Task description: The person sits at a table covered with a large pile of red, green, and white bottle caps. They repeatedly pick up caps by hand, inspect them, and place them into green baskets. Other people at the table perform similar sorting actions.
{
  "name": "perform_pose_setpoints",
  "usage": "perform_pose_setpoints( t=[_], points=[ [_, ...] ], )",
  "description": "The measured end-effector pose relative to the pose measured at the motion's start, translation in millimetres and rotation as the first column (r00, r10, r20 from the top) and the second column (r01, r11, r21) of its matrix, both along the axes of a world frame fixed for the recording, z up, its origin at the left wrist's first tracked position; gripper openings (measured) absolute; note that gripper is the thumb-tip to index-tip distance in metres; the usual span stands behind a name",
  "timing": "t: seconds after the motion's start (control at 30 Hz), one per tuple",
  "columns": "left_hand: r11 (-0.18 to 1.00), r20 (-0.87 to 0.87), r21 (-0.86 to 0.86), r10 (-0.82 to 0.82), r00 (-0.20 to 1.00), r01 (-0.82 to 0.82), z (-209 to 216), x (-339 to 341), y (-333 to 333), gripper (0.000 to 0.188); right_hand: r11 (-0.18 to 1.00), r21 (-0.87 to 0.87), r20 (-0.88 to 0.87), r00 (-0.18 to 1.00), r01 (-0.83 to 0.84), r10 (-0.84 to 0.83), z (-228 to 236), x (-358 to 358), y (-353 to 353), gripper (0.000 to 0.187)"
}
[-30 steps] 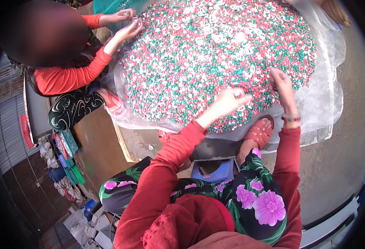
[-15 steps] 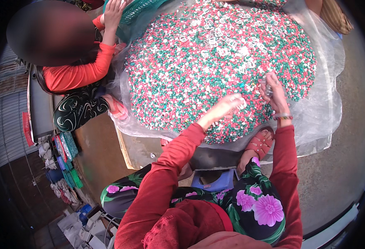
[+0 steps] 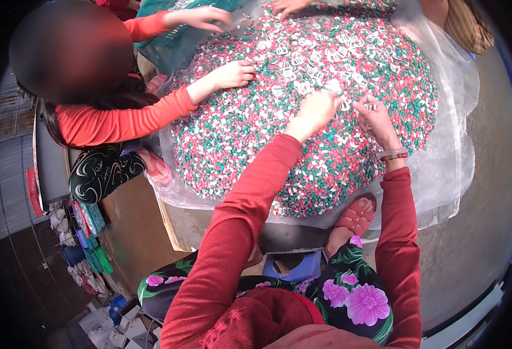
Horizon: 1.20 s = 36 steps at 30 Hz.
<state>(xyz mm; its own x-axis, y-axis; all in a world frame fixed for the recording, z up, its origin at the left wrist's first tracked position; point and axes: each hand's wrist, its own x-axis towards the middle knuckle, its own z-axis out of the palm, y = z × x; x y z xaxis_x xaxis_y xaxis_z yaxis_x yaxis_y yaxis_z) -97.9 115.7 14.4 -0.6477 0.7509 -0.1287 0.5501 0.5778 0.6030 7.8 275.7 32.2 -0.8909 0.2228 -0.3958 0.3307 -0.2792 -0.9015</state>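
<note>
A wide heap of small red, green and white pieces [image 3: 232,139] is spread on a translucent sheet [image 3: 465,157]. White slider-shaped plastic buckles [image 3: 288,74] lie scattered over its upper middle. My left hand [image 3: 315,113] reaches over the heap with its fingers pinched together, a white buckle [image 3: 344,106] at the fingertips. Close by on the right, my right hand [image 3: 377,121] is closed round one or more white buckles that show between thumb and fingers. How many it holds is hidden.
At the left, a co-worker in an orange sleeve [image 3: 122,119] has both hands over the heap, beside a green mesh basket [image 3: 151,38]. Another person's hand [image 3: 291,6] touches the far edge. A blue stool [image 3: 293,267] stands under me; my sandalled foot [image 3: 357,215] is by the sheet.
Both my hands have moved farther up the heap, toward the white buckles, and closer together. The co-worker's hands have come from the green basket out over the heap.
</note>
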Motion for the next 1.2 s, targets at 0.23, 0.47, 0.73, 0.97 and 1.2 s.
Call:
perform_pose_setpoints(
  t=[0.23, 0.47, 0.73, 0.97, 1.2],
  points=[
    [0.982, -0.249, -0.186, -0.087, 0.965, 0.040, -26, 45, -21, 0.026, 0.270, 0.911, 0.307, 0.950, -0.311, 0.057, -45, -30, -43, 0.035],
    [0.672, 0.983, 0.134, 0.002, 0.182, -0.728, 25, 27, -75, 0.031, 0.980, 0.187, 0.002, 0.998, 0.068, -0.069, 2, -1, -39, 0.020],
    [0.384, 0.739, -0.143, -0.572, -0.357, -0.912, 15, 85, -53, 0.048, 0.257, 0.935, 0.106, 0.887, -0.243, 0.450, 81, 18, -98, 0.030],
    [0.156, 0.540, -0.195, -0.807, -0.239, -0.968, 11, 40, -51, 0.030, 0.498, 0.845, -0.348, 0.908, 0.195, 0.234, 114, 29, -90, 0.034],
    [0.230, 0.584, 0.341, -0.811, 0.014, -0.912, 120, -236, -130, 0.073, 0.470, 0.855, -0.225, 0.973, 0.220, -0.046, 75, 46, -18, 0.043]
  ],
)
